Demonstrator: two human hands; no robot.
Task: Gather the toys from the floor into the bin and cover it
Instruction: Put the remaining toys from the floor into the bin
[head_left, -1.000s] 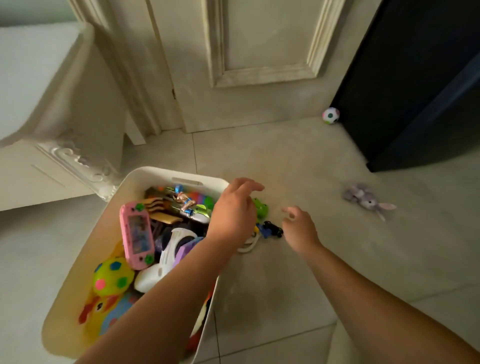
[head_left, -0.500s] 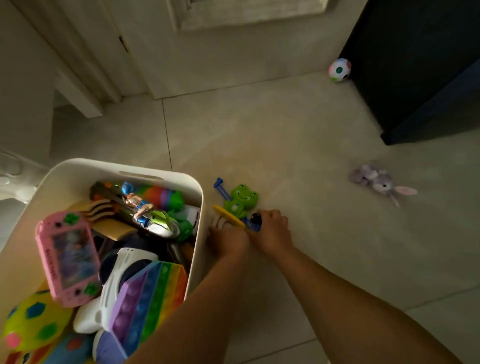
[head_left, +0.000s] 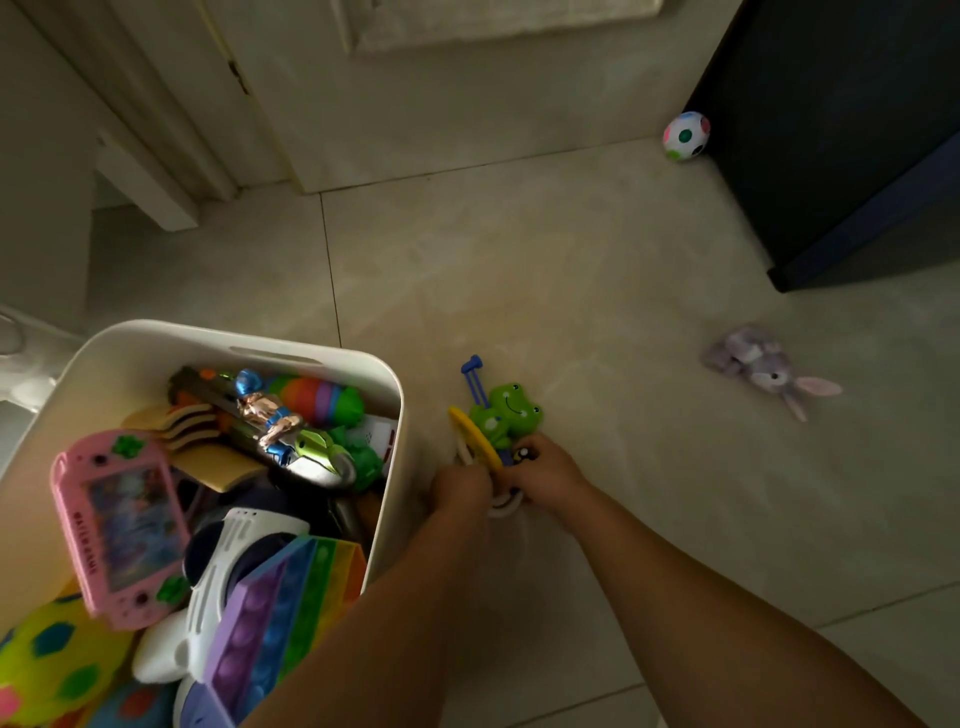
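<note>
A white bin (head_left: 156, 338) packed with toys stands at the lower left. Just right of it, on the floor, lies a small cluster: a green frog toy (head_left: 506, 415) with a blue handle and a yellow ring (head_left: 470, 434). My left hand (head_left: 460, 488) is closed on the yellow ring and a white ring under it. My right hand (head_left: 545, 475) grips the frog toy's lower end beside a small black part. A grey plush bunny (head_left: 769, 369) lies on the floor to the right. A spotted white ball (head_left: 685, 136) rests far back.
A dark cabinet (head_left: 841, 130) fills the upper right, with the ball against its corner. A cream door (head_left: 441, 93) and its frame close off the back. White furniture stands at the far left. Pale floor tiles (head_left: 571, 270) stretch between bin and bunny.
Both hands dropped from above the bin's rim to the toy cluster on the floor and closed on it. The view tilted down and moved closer.
</note>
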